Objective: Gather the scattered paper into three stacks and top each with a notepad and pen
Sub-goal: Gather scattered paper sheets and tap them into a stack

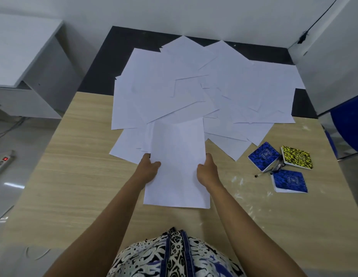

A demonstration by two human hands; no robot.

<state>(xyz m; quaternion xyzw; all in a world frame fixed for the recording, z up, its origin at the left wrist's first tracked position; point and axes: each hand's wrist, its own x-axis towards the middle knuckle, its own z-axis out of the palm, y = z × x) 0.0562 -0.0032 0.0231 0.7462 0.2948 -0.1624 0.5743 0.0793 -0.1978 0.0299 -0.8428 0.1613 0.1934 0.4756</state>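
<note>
**A:** What is the person holding?

**B:** A white sheet, or a thin bundle of sheets (177, 162), held by its two long sides near the front edge of the worktop (74, 166). The left hand (149, 166) pinches the left side, thumb on top and fingers underneath. The right hand (207, 169) pinches the right side the same way. A grip on both sides probably keeps the paper flat and square while it is placed.

**B:** Whether it is one sheet or several, I cannot tell.

**A:** Where is the rest of the paper?

**B:** The scattered paper (194, 86) fans out in overlapping sheets across the middle and far part of the worktop, some reaching onto a dark strip at the back edge. The held paper's far end overlaps the nearest loose sheets.

**A:** And the notepads and pens?

**B:** Near the right edge, clear of the paper, likely set aside until the stacks exist. A blue notepad (263, 155) lies just beside a yellow notepad (297, 156), with a second blue notepad (289, 180) nearer the front. Dark pens (274, 168) lie between them; their number is unclear.

**A:** How far along is the job?

**B:** Early, I judge. No finished stack shows, and nothing has been topped.
</note>
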